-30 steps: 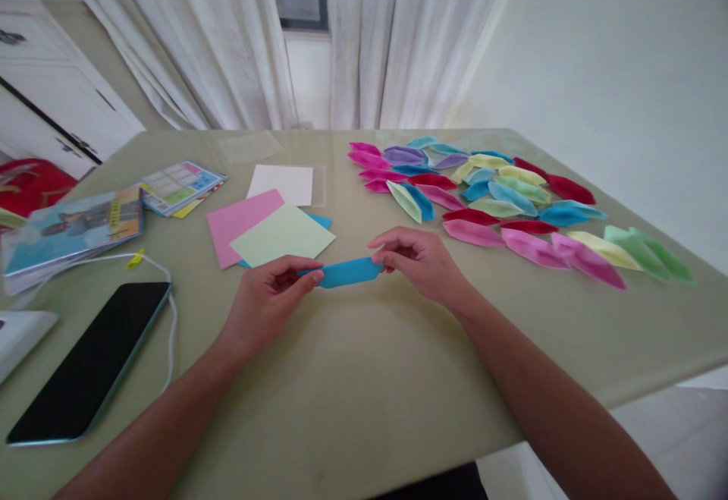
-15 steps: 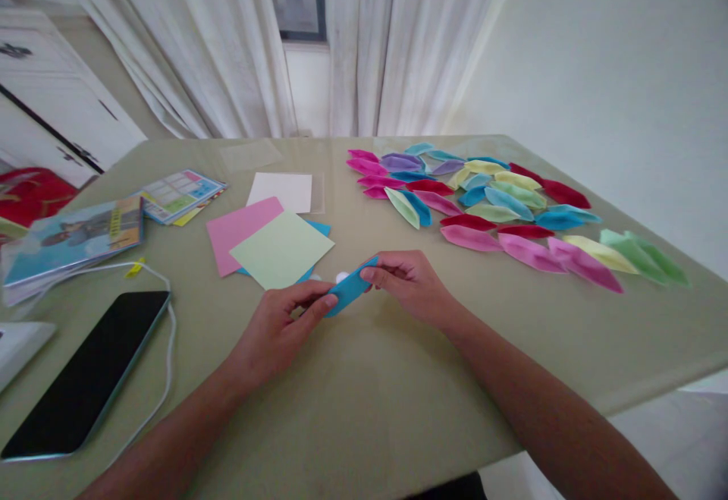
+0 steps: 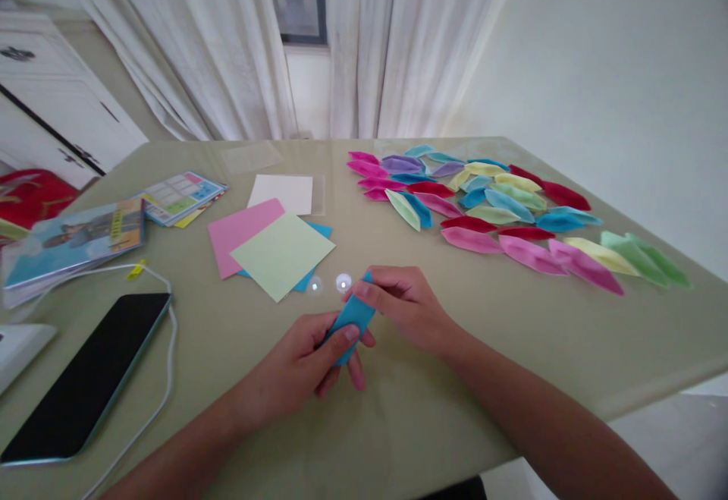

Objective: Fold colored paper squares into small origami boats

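A narrow folded strip of blue paper [image 3: 353, 316] slants between my two hands above the table. My left hand [image 3: 321, 352] grips its lower end, thumb on top and fingers underneath. At the upper end, my right hand [image 3: 398, 299] pinches the paper between thumb and fingers. Just beyond lie loose paper squares: a pale green sheet [image 3: 284, 256] on top, a pink sheet [image 3: 239, 236] and a blue sheet [image 3: 323, 230] partly under it, and a white sheet [image 3: 281, 193] behind. Many folded paper boat shapes [image 3: 472, 238] in several colours lie in rows to the right.
A black-screened phone [image 3: 85, 378] lies at the left beside a white cable [image 3: 171, 348]. Behind it are a picture booklet [image 3: 85, 238] and printed cards [image 3: 182, 195]. The table's right edge [image 3: 642, 401] slopes down towards me. White curtains [image 3: 227, 52] hang behind.
Both hands have come slightly nearer to me with the blue strip. The strip is now tilted more steeply, its left end lowered, and my left fingers show beneath it.
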`<state>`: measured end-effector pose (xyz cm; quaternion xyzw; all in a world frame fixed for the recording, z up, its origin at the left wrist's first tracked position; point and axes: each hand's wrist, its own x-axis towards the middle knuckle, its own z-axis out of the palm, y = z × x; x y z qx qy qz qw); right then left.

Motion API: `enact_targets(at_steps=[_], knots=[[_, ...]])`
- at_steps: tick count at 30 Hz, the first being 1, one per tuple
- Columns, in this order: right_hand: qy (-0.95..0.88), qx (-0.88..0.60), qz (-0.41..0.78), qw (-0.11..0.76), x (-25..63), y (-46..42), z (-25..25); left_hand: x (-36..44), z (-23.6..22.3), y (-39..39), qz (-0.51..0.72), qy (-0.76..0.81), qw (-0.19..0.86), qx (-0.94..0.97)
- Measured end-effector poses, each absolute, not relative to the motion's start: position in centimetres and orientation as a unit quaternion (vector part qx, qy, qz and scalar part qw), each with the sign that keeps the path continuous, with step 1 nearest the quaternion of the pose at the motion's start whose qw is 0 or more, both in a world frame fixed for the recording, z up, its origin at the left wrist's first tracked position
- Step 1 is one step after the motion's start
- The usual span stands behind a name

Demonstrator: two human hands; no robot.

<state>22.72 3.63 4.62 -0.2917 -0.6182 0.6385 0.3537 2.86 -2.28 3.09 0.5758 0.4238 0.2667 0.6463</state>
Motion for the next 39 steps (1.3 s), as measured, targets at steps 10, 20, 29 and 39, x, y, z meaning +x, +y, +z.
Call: enact_targets(at_steps=[10, 20, 29, 39], knots=[[-0.555, -0.308, 0.685, 0.359, 21.4, 2.8, 3.9, 3.1, 2.5, -2.3, 0.307, 0.411, 0.685, 0.517], [-0.541, -0.308, 0.725, 0.295, 22.8, 3.3, 4.3, 4.4, 1.8, -2.8, 0.255, 0.343, 0.778, 0.461], [-0.544, -0.367, 0.699, 0.287, 23.5, 4.4, 3.7, 4.6, 0.8, -2.5, 0.244, 0.308, 0.819, 0.419], [-0.485, -0.376, 0.732, 0.297, 23.5, 4.5, 2.8, 4.0, 0.0, -2.5, 0.240, 0.292, 0.843, 0.383]])
